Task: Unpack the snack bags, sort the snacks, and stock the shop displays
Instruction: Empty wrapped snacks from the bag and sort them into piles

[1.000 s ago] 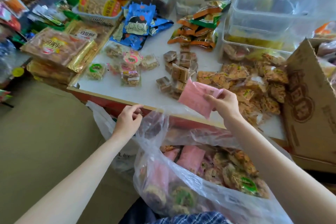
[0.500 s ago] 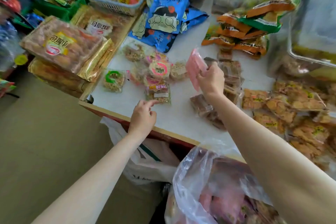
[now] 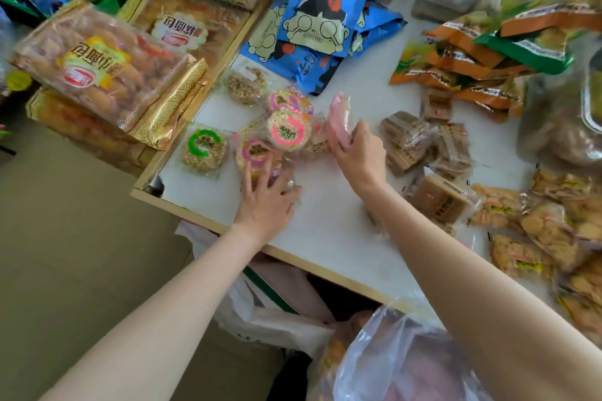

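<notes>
My right hand (image 3: pixel 360 156) grips a pink snack packet (image 3: pixel 338 119) and holds it just right of a small pile of round rice cakes (image 3: pixel 288 130) with pink labels on the white counter (image 3: pixel 325 221). My left hand (image 3: pixel 265 195) lies flat with fingers spread on a wrapped cake at the near side of that pile. One green-labelled cake (image 3: pixel 204 148) sits apart to the left. The clear plastic bag of snacks (image 3: pixel 397 361) hangs below the counter edge at the bottom right.
Brown square snack packets (image 3: pixel 426 146) lie right of my right hand, yellow-orange packets (image 3: pixel 547 231) further right. Blue cartoon bags (image 3: pixel 321 19) and orange-green bags (image 3: pixel 482 55) sit at the back. Boxed bread packs (image 3: pixel 97 65) stand left. A white bag (image 3: pixel 260 312) hangs under the counter.
My right hand carried the pink packet from above the bag over to the rice cake pile. My left hand let go of the bag rim and came down onto the cakes.
</notes>
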